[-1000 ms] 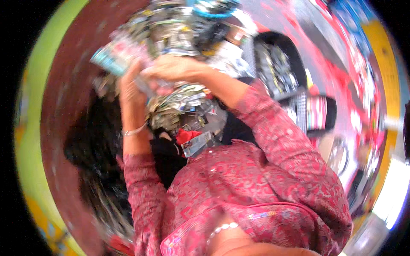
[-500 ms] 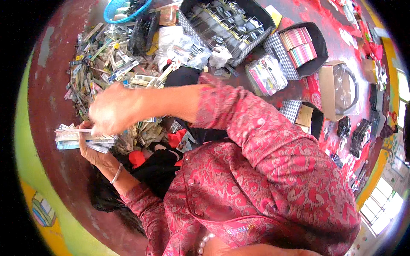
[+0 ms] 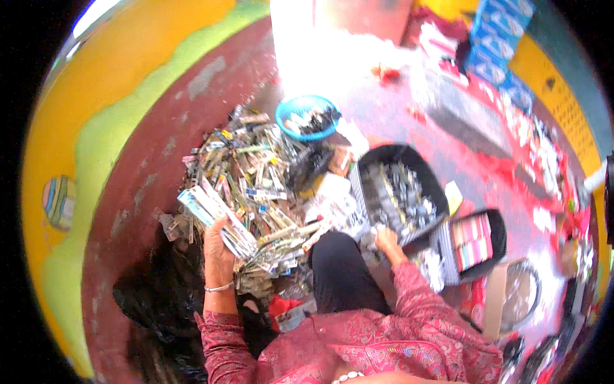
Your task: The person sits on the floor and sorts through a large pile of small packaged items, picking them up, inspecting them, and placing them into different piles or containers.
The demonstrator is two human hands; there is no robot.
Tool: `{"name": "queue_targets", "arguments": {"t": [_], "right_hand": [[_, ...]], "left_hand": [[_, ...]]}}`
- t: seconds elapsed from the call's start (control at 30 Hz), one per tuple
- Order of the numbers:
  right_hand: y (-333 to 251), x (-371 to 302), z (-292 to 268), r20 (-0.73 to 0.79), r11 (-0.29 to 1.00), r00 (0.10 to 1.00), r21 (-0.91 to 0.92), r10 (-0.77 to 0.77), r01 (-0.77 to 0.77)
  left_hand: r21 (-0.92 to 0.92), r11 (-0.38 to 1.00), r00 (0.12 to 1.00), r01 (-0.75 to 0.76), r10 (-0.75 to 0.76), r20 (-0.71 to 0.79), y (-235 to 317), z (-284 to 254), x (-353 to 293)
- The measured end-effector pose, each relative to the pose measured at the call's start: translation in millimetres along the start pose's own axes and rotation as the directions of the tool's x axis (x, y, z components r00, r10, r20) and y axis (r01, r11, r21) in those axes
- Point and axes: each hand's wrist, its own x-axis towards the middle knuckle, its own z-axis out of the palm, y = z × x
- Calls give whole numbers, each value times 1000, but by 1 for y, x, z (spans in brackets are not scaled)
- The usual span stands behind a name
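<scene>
My left hand (image 3: 219,255), with a bracelet at its wrist, is closed on a fanned stack of long, flat printed card strips (image 3: 216,217). It holds them over the near left edge of a big heap of similar loose strips (image 3: 246,169). My right hand (image 3: 388,242) is by the near edge of a large dark bin (image 3: 430,171) filled with dark narrow packets. Its fingers look curled, beside a crumpled whitish plastic piece (image 3: 369,239); blur hides what they grip, if anything.
A blue basket (image 3: 292,131) stands behind the heap. Right of the large bin is a smaller patterned bin (image 3: 497,240) with rows of pink and white packets. Clear plastic bags (image 3: 332,201) lie between heap and bin. An open cardboard box (image 3: 495,297) stands at right; black plastic (image 3: 157,301) lies lower left.
My right hand has left the strips in my left hand and moved right to the large bin's near edge. The stack now tilts, fanned out. The view has turned, showing more floor ahead.
</scene>
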Motion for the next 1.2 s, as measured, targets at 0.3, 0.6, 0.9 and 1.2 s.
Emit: {"name": "queue_targets", "arguments": {"t": [0.3, 0.6, 0.9, 1.2], "right_hand": [[-26, 42, -73, -490, 943, 872, 284, -14, 175], [-360, -87, -241, -555, 331, 641, 561, -531, 759], [-428, -68, -181, -717, 356, 359, 165, -597, 920], [-398, 29, -182, -569, 488, 693, 496, -442, 718]], "left_hand": [[-79, 993, 995, -88, 91, 38, 22, -26, -33], [320, 944, 993, -74, 99, -61, 16, -17, -56], [344, 937, 998, -66, 61, 27, 29, -36, -87], [37, 994, 990, 102, -97, -100, 40, -54, -106]]}}
